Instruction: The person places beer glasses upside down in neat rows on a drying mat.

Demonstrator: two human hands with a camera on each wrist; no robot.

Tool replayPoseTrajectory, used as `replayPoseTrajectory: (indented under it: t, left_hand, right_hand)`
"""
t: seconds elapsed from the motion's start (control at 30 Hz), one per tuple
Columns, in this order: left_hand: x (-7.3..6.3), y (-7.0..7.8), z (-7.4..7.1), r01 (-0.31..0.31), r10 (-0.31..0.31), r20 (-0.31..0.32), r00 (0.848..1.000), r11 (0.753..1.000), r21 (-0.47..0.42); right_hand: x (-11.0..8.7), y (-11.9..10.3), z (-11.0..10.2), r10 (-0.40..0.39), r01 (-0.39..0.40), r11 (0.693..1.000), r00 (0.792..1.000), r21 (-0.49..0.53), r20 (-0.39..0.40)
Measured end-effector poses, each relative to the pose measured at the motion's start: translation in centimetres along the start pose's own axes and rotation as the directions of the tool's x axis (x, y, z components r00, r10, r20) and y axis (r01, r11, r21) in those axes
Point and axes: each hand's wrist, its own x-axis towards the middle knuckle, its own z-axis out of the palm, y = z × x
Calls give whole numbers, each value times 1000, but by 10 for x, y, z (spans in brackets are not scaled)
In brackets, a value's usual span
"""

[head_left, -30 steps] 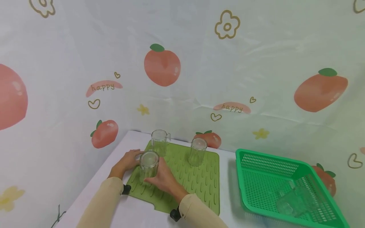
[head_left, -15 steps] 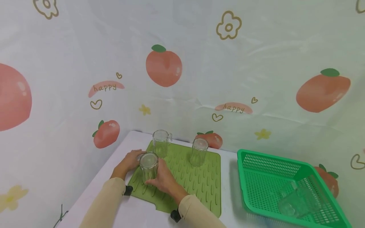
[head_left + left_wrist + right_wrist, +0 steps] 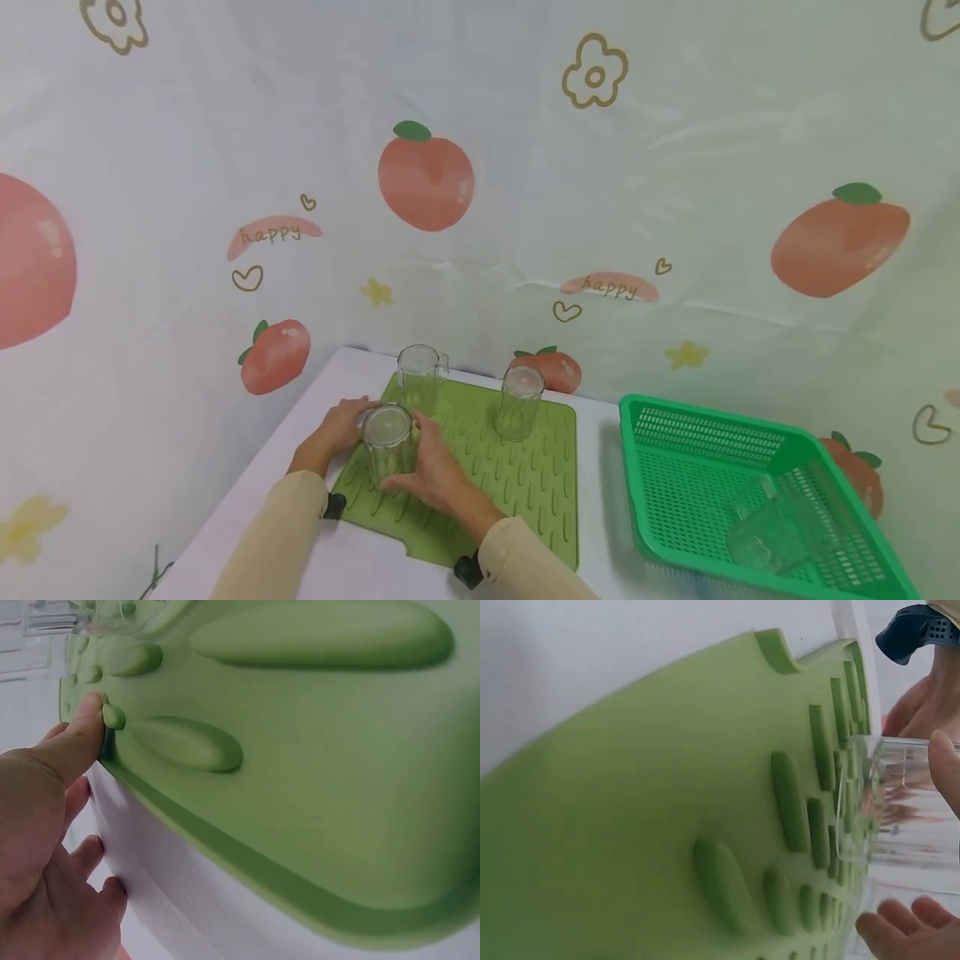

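Observation:
A clear glass point(image 3: 387, 446) stands upside down on the near left part of a green ribbed mat point(image 3: 525, 487). My right hand point(image 3: 405, 471) grips it from the right side; in the right wrist view the thumb and fingers point(image 3: 900, 930) wrap the glass point(image 3: 907, 817) above the mat point(image 3: 667, 825). My left hand point(image 3: 339, 425) lies on the mat's left edge. Its thumb point(image 3: 82, 727) presses the mat point(image 3: 315, 787) and its fingers lie flat on the white table beside it.
A clear handled mug point(image 3: 422, 379) and another upturned glass point(image 3: 520, 402) stand at the back of the mat. A green mesh basket point(image 3: 705, 417) sits to the right with a clear glass point(image 3: 772, 533) lying in it. Printed fabric walls close off the back and left.
The held glass has edged slightly left toward my left hand. Both hands keep their places.

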Motion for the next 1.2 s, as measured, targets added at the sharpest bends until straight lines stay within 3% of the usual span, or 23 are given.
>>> replayPoseTrajectory:
  t: [0.17,0.3,0.4,0.63,0.8,0.97,1.2]
  left_hand:
    - [-1,0,8,30,-29,29,999,999,-15]
    - [0,-1,14,31,-31,28,999,1000,2]
    - [-1,-1,13,28,-28,19,999,1000,5]
    - [-4,-5,8,42,-42,-2,999,999,-4]
    - [-4,-7,6,31,-31,10,999,999,-5]
    - [0,-7,6,28,-28,16,999,1000,-8]
    - [3,-3,5,18,-18,18,1000,1000,-14]
  right_hand:
    - [-9,1,-11,-87,81,975,996,-209,-23]
    - [-15,1,-22,-210,170,888,977,-427,-48]
    - [-18,-1,-31,-269,201,824,962,-530,-53]
    - [-24,-10,-56,-318,229,737,948,-636,-27]
    - [-28,-11,-81,-329,229,726,944,-648,-36]
    - [-33,-9,-110,-290,197,738,956,-646,-39]
    - [-46,4,-144,-234,157,781,971,-605,-51]
